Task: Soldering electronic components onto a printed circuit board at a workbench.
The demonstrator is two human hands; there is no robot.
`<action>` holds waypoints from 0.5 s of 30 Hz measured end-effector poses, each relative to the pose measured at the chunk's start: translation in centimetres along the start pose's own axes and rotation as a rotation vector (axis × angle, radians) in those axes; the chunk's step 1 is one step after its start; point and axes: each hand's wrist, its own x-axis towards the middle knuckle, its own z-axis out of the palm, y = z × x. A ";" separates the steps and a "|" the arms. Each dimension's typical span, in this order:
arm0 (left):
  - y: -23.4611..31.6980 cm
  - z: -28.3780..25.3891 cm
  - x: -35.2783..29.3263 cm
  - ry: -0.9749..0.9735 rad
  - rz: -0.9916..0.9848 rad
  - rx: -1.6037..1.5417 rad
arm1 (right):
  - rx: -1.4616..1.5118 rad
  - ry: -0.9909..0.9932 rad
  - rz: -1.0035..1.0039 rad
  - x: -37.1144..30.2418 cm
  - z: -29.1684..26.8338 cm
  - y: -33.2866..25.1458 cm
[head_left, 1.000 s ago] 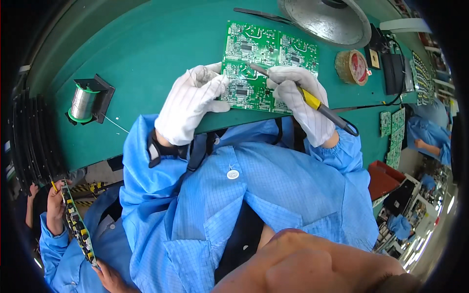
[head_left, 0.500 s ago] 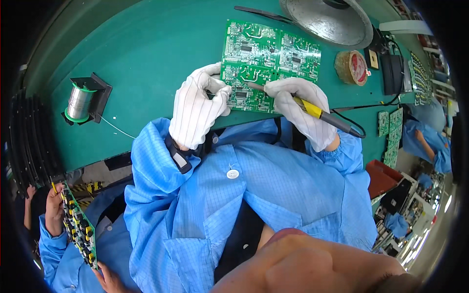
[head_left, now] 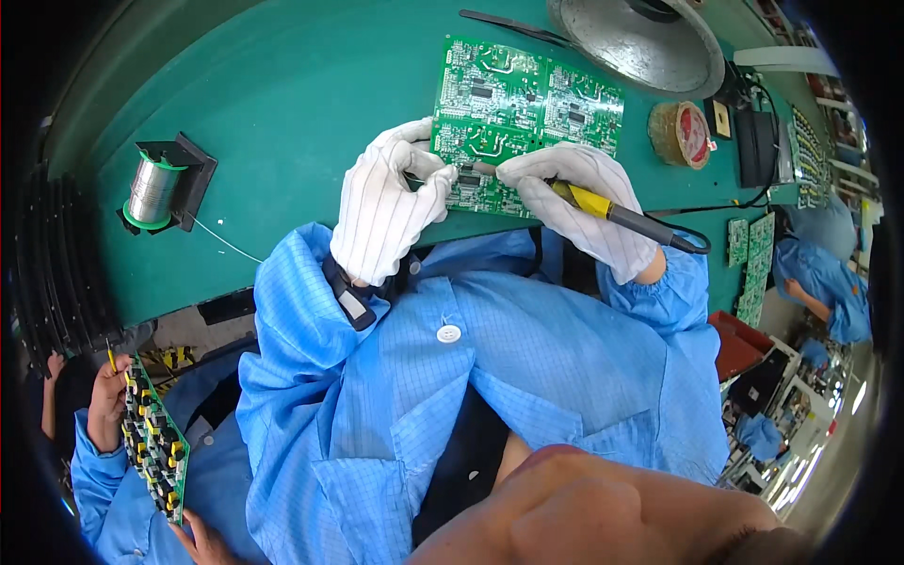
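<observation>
A green panel of printed circuit boards (head_left: 490, 85) lies flat on the bench, populated with small chips and white markings. My right hand (head_left: 579, 193), in a white striped glove, grips a soldering iron (head_left: 612, 213) with a yellow and grey handle. Its tip rests at or just above the panel's near left board, close to a dark chip. At the panel's left edge, my gloved left hand (head_left: 388, 212) is closed in a pinch on thin solder wire (head_left: 229, 247). That wire runs from a spool (head_left: 151, 193) on a black stand and passes out of sight behind my left sleeve.
Beyond the panel stand tweezers (head_left: 513, 25), a round metal dish (head_left: 640, 47) and a tape roll (head_left: 678, 134). The iron's cord (head_left: 725, 204) trails right. More boards (head_left: 755, 268) lie at right. A co-worker at lower left holds a populated board (head_left: 155, 438). Black racks (head_left: 61, 264) stand far left.
My right hand and the iron's tip have moved slightly left across the near left board, closer to my left hand. The whole view has shifted a little. Both hands keep their grip.
</observation>
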 end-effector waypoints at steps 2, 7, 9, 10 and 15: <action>0.0 0.0 0.0 0.001 -0.007 -0.027 | -0.004 -0.015 0.011 -0.1 -0.1 0.1; 0.0 0.1 0.0 0.008 -0.017 -0.079 | -0.023 -0.041 0.033 0.0 -0.3 0.1; 0.1 0.2 0.0 0.018 -0.005 -0.087 | 0.027 -0.034 0.041 0.1 -0.3 0.1; 0.1 0.2 0.0 0.019 -0.006 -0.097 | 0.048 -0.037 0.046 0.1 -0.3 0.1; 0.1 0.1 0.0 0.031 0.071 -0.051 | 0.004 -0.035 0.015 0.1 -0.2 0.1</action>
